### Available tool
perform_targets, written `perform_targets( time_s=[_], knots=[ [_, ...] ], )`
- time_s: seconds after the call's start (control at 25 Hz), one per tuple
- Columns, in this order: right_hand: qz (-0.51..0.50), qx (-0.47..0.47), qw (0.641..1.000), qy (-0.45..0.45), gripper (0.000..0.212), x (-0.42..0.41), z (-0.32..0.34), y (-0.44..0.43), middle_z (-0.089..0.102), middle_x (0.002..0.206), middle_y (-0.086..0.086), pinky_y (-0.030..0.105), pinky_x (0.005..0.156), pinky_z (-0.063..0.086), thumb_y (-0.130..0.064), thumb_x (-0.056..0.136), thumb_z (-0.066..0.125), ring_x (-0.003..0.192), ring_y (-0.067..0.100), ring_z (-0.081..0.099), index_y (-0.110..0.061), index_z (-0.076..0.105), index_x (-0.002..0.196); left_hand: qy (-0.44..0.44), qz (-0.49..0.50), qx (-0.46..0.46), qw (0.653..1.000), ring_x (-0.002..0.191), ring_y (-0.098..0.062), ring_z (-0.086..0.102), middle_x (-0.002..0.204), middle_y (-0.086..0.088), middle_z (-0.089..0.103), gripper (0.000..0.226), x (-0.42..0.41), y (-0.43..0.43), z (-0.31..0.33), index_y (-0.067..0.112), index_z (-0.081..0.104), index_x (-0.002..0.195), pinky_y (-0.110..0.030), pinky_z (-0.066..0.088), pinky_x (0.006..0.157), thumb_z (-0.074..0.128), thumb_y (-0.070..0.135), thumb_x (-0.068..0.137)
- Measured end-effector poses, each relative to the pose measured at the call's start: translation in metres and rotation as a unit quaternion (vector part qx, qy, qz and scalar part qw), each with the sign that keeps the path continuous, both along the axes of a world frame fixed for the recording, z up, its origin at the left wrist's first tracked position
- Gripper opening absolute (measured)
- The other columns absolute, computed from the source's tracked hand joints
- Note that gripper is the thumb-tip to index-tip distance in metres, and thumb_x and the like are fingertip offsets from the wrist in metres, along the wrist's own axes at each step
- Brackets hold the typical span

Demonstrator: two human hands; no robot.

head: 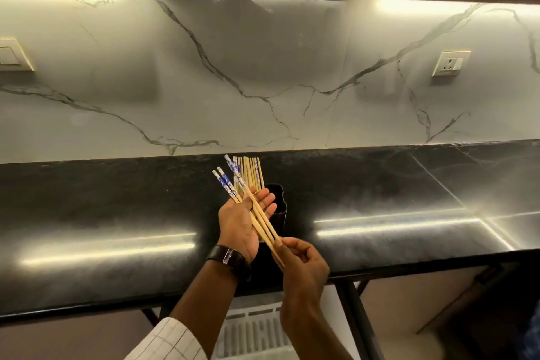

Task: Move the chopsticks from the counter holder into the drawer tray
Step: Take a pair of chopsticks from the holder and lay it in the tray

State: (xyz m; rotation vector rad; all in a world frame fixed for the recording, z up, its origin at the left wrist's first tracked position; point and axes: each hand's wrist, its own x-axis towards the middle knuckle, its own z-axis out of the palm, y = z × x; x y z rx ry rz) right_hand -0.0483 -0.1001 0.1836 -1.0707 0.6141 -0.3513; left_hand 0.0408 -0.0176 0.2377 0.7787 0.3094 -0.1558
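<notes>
In front of the holder (279,213), the left hand (241,222) lay palm up, its fingers (267,200) loose and nearly straight, with a few chopsticks (261,221) resting across it. The right hand (304,260) pinched their lower ends between narrow fingers (287,244). More sticks (252,169) stood in the holder on the desk (380,184). The tray (254,330) showed below the holder, under the desk edge.

I thought the bundle could fan apart, since only a pinch at one end held it and the palm merely cradled it. A stick might roll off onto the floor, or the wrist might nudge the holder over.

I could read no writing; the stick tops showed only a blue pattern.
</notes>
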Motion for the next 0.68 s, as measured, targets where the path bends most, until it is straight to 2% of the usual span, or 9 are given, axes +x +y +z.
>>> perform_targets(
  time_s=[0.12, 0.2, 0.28, 0.36, 0.44, 0.52, 0.6, 0.68],
  knots=[
    [0.018, -0.057, 0.998, 0.022, 0.012, -0.012, -0.006, -0.002, 0.078, 0.084, 0.007, 0.025, 0.067, 0.062, -0.003, 0.084, 0.078, 0.079, 0.019, 0.078, -0.010, 0.073, 0.093, -0.028, -0.007, 0.005, 1.000, 0.096, -0.032, 0.077, 0.106, -0.019, 0.078, 0.027, -0.013, 0.001, -0.010, 0.008, 0.063, 0.122, -0.047, 0.062, 0.082, 0.042, 0.019, 0.108],
    [0.063, -0.094, 0.993, 0.044, 0.012, -0.019, -0.005, -0.005, 0.077, 0.086, 0.005, 0.025, 0.068, 0.061, -0.004, 0.086, 0.076, 0.079, 0.018, 0.077, -0.013, 0.073, 0.093, -0.042, -0.013, 0.010, 0.999, 0.075, -0.024, 0.074, 0.092, -0.012, 0.076, 0.027, -0.021, 0.000, -0.016, 0.009, 0.062, 0.117, -0.038, 0.060, 0.067, 0.041, 0.024, 0.108],
    [0.140, -0.211, 0.965, 0.073, 0.015, -0.025, -0.002, -0.009, 0.076, 0.089, -0.003, 0.023, 0.068, 0.060, -0.009, 0.088, 0.074, 0.084, 0.013, 0.075, -0.023, 0.074, 0.092, -0.065, -0.043, 0.045, 0.996, 0.055, -0.013, 0.052, 0.075, -0.003, 0.059, 0.027, -0.027, 0.003, -0.022, 0.007, 0.059, 0.116, -0.027, 0.045, 0.050, 0.041, 0.026, 0.108],
    [0.140, -0.310, 0.939, 0.046, 0.023, -0.023, 0.009, -0.015, 0.073, 0.099, -0.011, 0.021, 0.078, 0.061, -0.012, 0.091, 0.072, 0.094, 0.006, 0.071, -0.032, 0.072, 0.104, -0.087, -0.111, 0.113, 0.984, 0.050, -0.008, 0.039, 0.069, 0.001, 0.050, 0.028, -0.031, 0.010, -0.026, 0.006, 0.056, 0.117, -0.022, 0.035, 0.045, 0.042, 0.028, 0.107],
    [0.065, -0.298, 0.952, -0.020, 0.034, -0.008, 0.025, -0.025, 0.071, 0.113, -0.009, 0.023, 0.089, 0.058, -0.015, 0.095, 0.068, 0.105, 0.004, 0.068, -0.027, 0.064, 0.127, -0.107, -0.197, 0.195, 0.955, 0.050, -0.008, 0.037, 0.066, 0.004, 0.049, 0.030, -0.039, 0.018, -0.030, 0.006, 0.055, 0.117, -0.022, 0.034, 0.045, 0.042, 0.031, 0.108],
    [0.058, -0.218, 0.971, -0.074, 0.042, 0.013, 0.043, -0.033, 0.069, 0.120, -0.002, 0.028, 0.093, 0.057, -0.020, 0.101, 0.061, 0.110, 0.010, 0.068, -0.022, 0.053, 0.142, -0.125, -0.275, 0.234, 0.924, 0.051, -0.008, 0.037, 0.067, 0.005, 0.049, 0.029, -0.048, 0.022, -0.035, 0.008, 0.056, 0.115, -0.022, 0.034, 0.046, 0.042, 0.033, 0.108],
    [0.137, -0.163, 0.974, -0.076, 0.037, 0.032, 0.058, -0.035, 0.071, 0.114, 0.002, 0.026, 0.084, 0.059, -0.024, 0.105, 0.053, 0.104, 0.016, 0.073, -0.020, 0.051, 0.141, -0.128, -0.332, 0.245, 0.902, 0.052, -0.009, 0.037, 0.068, 0.004, 0.048, 0.026, -0.055, 0.022, -0.037, 0.012, 0.056, 0.111, -0.021, 0.034, 0.047, 0.043, 0.034, 0.107],
    [0.240, -0.163, 0.956, -0.047, 0.028, 0.043, 0.064, -0.037, 0.076, 0.099, 0.005, 0.024, 0.071, 0.061, -0.020, 0.106, 0.051, 0.091, 0.020, 0.078, -0.013, 0.059, 0.132, -0.113, -0.365, 0.247, 0.891, 0.053, -0.008, 0.037, 0.068, 0.004, 0.046, 0.023, -0.058, 0.021, -0.038, 0.015, 0.054, 0.107, -0.021, 0.033, 0.049, 0.043, 0.034, 0.107]
  ],
)
